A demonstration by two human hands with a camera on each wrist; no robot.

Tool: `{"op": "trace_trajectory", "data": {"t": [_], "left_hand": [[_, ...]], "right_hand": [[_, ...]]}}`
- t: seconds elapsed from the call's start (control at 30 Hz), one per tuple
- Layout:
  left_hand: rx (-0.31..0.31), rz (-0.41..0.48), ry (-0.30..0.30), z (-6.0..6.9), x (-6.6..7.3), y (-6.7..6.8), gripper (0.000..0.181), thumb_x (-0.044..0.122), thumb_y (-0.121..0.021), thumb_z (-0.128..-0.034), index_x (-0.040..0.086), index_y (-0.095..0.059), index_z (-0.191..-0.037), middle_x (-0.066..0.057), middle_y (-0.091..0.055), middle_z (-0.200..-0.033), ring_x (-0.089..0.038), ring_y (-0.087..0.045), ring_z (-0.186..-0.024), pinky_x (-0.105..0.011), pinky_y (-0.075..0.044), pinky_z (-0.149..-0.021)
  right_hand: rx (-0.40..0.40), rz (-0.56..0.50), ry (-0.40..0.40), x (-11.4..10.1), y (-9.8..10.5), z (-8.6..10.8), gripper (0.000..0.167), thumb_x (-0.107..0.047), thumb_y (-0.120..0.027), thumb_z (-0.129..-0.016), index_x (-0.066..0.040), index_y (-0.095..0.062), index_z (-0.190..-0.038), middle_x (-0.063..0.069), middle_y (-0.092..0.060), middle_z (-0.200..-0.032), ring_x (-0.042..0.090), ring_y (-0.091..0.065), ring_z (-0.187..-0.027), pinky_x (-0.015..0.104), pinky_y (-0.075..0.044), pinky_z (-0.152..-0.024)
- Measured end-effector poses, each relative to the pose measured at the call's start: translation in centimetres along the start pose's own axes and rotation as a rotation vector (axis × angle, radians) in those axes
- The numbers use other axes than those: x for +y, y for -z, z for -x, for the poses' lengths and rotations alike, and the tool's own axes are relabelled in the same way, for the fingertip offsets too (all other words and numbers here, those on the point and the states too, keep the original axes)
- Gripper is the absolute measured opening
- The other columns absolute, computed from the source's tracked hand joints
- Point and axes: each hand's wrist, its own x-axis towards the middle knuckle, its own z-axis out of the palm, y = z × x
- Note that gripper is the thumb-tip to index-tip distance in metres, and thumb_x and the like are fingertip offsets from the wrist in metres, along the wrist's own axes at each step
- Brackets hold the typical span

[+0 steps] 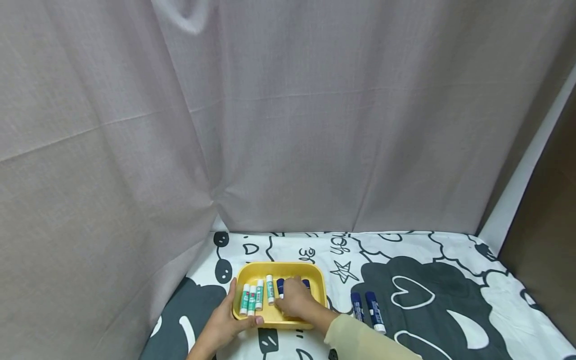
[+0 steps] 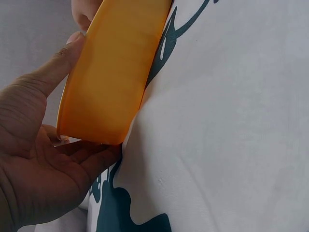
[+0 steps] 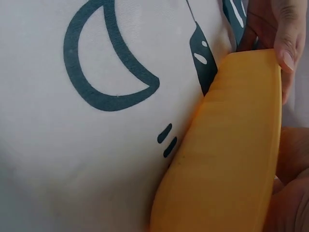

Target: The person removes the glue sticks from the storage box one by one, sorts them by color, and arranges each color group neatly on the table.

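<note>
A yellow tray (image 1: 317, 295) sits on the patterned cloth. Toward its left side lie several green-and-white glue sticks (image 1: 259, 295). My left hand (image 1: 223, 320) holds the tray's near left corner, thumb along the near wall and fingers around the left end; the left wrist view shows this hand (image 2: 48, 130) against the yellow wall. Inside the tray, my right hand (image 1: 297, 299) reaches down with bent fingers beside a dark blue stick (image 1: 280, 286). Another blue stick (image 1: 306, 283) shows behind that hand. Its fingertips are hidden, so any grip there cannot be seen.
Two dark blue sticks with white ends, a nearer one (image 1: 375, 311) and one beside it (image 1: 357, 306), lie on the cloth right of the tray. A grey curtain (image 1: 288, 150) hangs behind. A brown panel (image 1: 549, 215) stands at the far right.
</note>
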Motion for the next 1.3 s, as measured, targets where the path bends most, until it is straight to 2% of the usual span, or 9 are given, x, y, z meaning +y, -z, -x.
{"op": "trace_trajectory", "data": {"t": [0.13,0.2,0.3,0.43,0.53,0.67,0.83,1.1,1.3], "left_hand": [[0.007,-0.004,-0.016,0.0,0.0,0.0,0.15,0.055,-0.104,-0.0687,0.017,-0.011,-0.18,-0.029,-0.04,-0.175,-0.05,-0.048,-0.154,-0.073,-0.036,-0.127],[0.009,-0.002,-0.014,0.0,-0.1,-0.1,0.15,0.055,-0.104,-0.0684,0.017,-0.011,-0.18,-0.029,-0.04,-0.174,-0.05,-0.048,-0.154,-0.073,-0.036,-0.127],[0.009,-0.007,-0.008,0.0,-0.1,-0.1,0.15,0.055,-0.104,-0.0688,0.017,-0.011,-0.18,-0.029,-0.04,-0.174,-0.051,-0.048,-0.154,-0.073,-0.036,-0.127],[0.012,-0.011,-0.015,0.1,0.1,-0.2,0.148,0.053,-0.104,-0.0701,0.016,-0.011,-0.18,-0.029,-0.041,-0.173,-0.051,-0.049,-0.153,-0.073,-0.037,-0.127],[0.011,-0.012,-0.021,0.1,0.2,-0.3,0.148,0.052,-0.104,-0.0705,0.015,-0.012,-0.179,-0.029,-0.042,-0.173,-0.05,-0.049,-0.153,-0.073,-0.037,-0.126],[0.009,-0.004,-0.015,0.0,0.2,-0.2,0.148,0.052,-0.104,-0.0703,0.015,-0.011,-0.179,-0.03,-0.041,-0.173,-0.051,-0.048,-0.153,-0.073,-0.037,-0.127],[0.012,-0.014,-0.008,0.1,0.1,-0.2,0.149,0.053,-0.104,-0.0696,0.014,-0.012,-0.179,-0.031,-0.042,-0.172,-0.052,-0.05,-0.152,-0.074,-0.037,-0.126],[0.013,0.016,-0.012,0.0,0.2,-0.2,0.149,0.052,-0.104,-0.0702,0.014,-0.011,-0.179,-0.03,-0.041,-0.173,-0.051,-0.049,-0.152,-0.074,-0.036,-0.126],[0.023,-0.012,-0.006,0.0,0.2,-0.3,0.148,0.051,-0.105,-0.07,0.014,-0.012,-0.179,-0.031,-0.042,-0.172,-0.053,-0.049,-0.152,-0.074,-0.037,-0.126]], "right_hand": [[0.019,0.024,0.016,-0.1,-0.2,0.0,0.038,-0.015,-0.084,-0.098,0.012,-0.07,-0.12,0.027,-0.062,-0.138,0.025,-0.062,-0.081,0.036,-0.056,-0.066],[0.017,0.01,0.018,0.0,-0.2,0.0,0.032,-0.012,-0.08,-0.1,0.011,-0.069,-0.119,0.024,-0.063,-0.131,0.026,-0.06,-0.084,0.036,-0.056,-0.067],[-0.004,-0.066,-0.003,0.3,0.0,0.0,0.028,-0.011,-0.076,-0.101,0.008,-0.065,-0.12,0.017,-0.061,-0.109,0.024,-0.06,-0.077,0.032,-0.052,-0.06],[-0.03,-0.189,-0.045,0.6,0.6,-0.1,0.041,-0.016,-0.076,-0.103,0.009,-0.063,-0.132,0.014,-0.064,-0.098,0.021,-0.066,-0.068,0.029,-0.055,-0.057],[-0.048,-0.278,-0.045,0.8,1.2,-0.1,0.05,-0.021,-0.075,-0.104,0.011,-0.062,-0.141,0.014,-0.069,-0.105,0.02,-0.069,-0.076,0.029,-0.059,-0.065],[-0.075,-0.383,-0.037,0.7,2.0,0.2,0.05,-0.022,-0.073,-0.104,0.012,-0.064,-0.14,0.015,-0.071,-0.112,0.021,-0.068,-0.091,0.03,-0.061,-0.074],[-0.11,-0.469,-0.05,0.4,3.0,0.8,0.046,-0.022,-0.072,-0.106,0.01,-0.066,-0.137,0.014,-0.074,-0.107,0.02,-0.073,-0.089,0.031,-0.065,-0.074],[-0.114,-0.567,-0.115,0.7,4.8,1.4,0.06,-0.029,-0.071,-0.106,0.009,-0.057,-0.151,0.014,-0.074,-0.118,0.024,-0.073,-0.092,0.04,-0.064,-0.082],[-0.154,-0.654,-0.066,1.7,5.5,1.0,0.062,-0.023,-0.068,-0.107,0.016,-0.051,-0.152,0.022,-0.071,-0.13,0.025,-0.074,-0.099,0.038,-0.068,-0.08]]}}
